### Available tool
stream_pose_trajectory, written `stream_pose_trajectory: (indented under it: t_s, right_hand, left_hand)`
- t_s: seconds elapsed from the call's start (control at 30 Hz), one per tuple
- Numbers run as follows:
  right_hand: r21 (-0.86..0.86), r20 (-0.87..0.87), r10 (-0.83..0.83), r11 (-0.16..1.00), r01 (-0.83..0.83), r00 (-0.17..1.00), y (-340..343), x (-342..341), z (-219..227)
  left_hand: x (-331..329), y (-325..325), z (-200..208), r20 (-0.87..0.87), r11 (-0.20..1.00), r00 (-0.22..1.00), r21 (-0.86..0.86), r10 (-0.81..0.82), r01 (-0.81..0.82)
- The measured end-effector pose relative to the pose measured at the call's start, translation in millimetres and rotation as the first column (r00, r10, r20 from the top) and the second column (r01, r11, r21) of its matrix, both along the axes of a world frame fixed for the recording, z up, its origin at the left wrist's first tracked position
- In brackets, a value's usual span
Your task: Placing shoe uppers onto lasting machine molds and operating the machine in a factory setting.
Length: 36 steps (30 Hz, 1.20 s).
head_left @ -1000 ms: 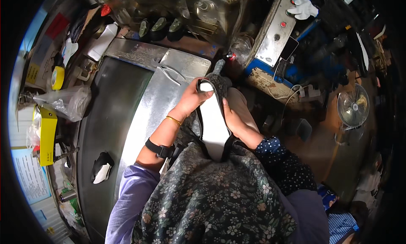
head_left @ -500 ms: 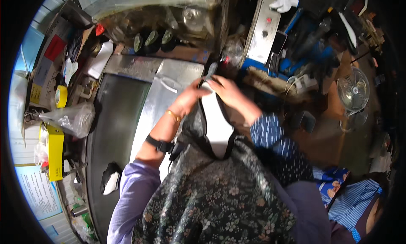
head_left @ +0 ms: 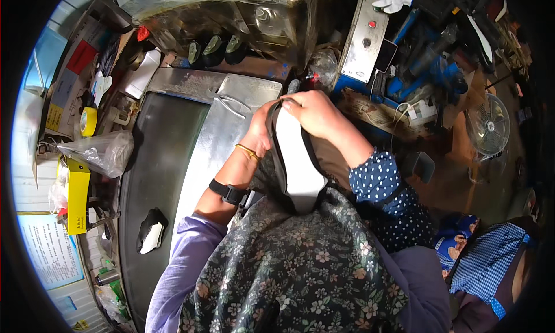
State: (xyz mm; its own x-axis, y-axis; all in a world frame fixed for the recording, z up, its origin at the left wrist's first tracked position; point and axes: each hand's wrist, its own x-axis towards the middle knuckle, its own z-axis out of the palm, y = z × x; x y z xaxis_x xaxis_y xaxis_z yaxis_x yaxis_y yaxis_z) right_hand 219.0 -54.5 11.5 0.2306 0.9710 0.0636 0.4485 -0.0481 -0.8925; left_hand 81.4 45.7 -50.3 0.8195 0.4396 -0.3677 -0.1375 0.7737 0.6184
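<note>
Sole side up in front of my apron is a shoe upper on a last, its white underside (head_left: 298, 165) framed by a dark upturned edge. My left hand (head_left: 261, 125) is closed along the left side of its far end; most of those fingers are hidden behind the shoe. From the right, my right hand (head_left: 312, 113) curls over the same end, thumb and fingers gripping the dark edge near the tip. The shoe's near end rests against the floral apron (head_left: 300, 258).
To the left runs a dark conveyor belt (head_left: 162, 160) carrying another black shoe with a white underside (head_left: 152, 236). Several dark shoe forms (head_left: 214, 51) stand at the back. A metal control panel (head_left: 361, 38) is far right, a fan (head_left: 488, 125) beyond. A person's checked sleeve (head_left: 491, 258) shows lower right.
My right hand has turned and curled further over the shoe's far end. My left hand stays at its side. The whole view has shifted slightly.
</note>
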Motion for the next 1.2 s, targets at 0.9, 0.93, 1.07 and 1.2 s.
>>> stream_pose_trajectory:
  t_s: [0.9,0.93,1.07,1.2]
  right_hand:
    - [0.018,-0.817,0.057,0.997,-0.072,0.573,-89,-51,-115]
    - [-0.066,-0.820,0.000,0.993,-0.095,0.572,-82,-55,-117]
    - [-0.199,-0.738,-0.150,0.980,0.000,0.657,-63,-61,-107]
    - [-0.207,-0.707,-0.178,0.977,0.040,0.684,-58,-69,-97]
  left_hand:
    - [-31,-28,-45,-0.522,0.868,0.751,0.477,0.404,-0.135]
    - [-30,-30,-41,-0.531,0.801,0.687,0.585,0.496,-0.126]
    - [-17,-20,-6,-0.697,0.168,0.314,0.529,0.645,0.832]
    - [-30,-9,25,-0.806,0.273,0.504,0.583,0.311,0.765]
